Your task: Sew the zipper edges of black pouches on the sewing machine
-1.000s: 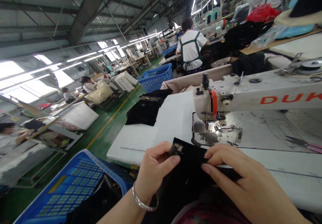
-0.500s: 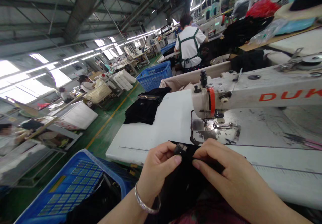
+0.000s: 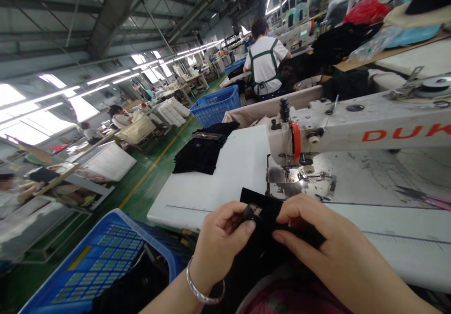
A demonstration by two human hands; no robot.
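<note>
A piece of black fabric (image 3: 262, 239) hangs between my two hands, just in front of the sewing machine (image 3: 310, 140). My left hand (image 3: 225, 234), with a silver bangle at the wrist, pinches its left side between thumb and fingers. There the cloth is rolled over, and a small pale label (image 3: 255, 209) shows beside the fingertips. My right hand (image 3: 310, 229) grips the right side of the fabric with thumb and forefinger. The cloth's top edge rests near the machine's metal needle plate (image 3: 299, 182). Its lower part falls into my lap, partly hidden.
Black pieces (image 3: 202, 152) are stacked on the white table (image 3: 243, 156) at its far left. Scissors (image 3: 424, 196) lie on the right. A blue basket (image 3: 120, 215) with black cloth stands below left. Ahead, a person (image 3: 264, 60) sits near another blue basket (image 3: 214, 105).
The fabric's top edge has come up and opened out between my hands, showing more black cloth around the label. My right hand has shifted slightly to the right.
</note>
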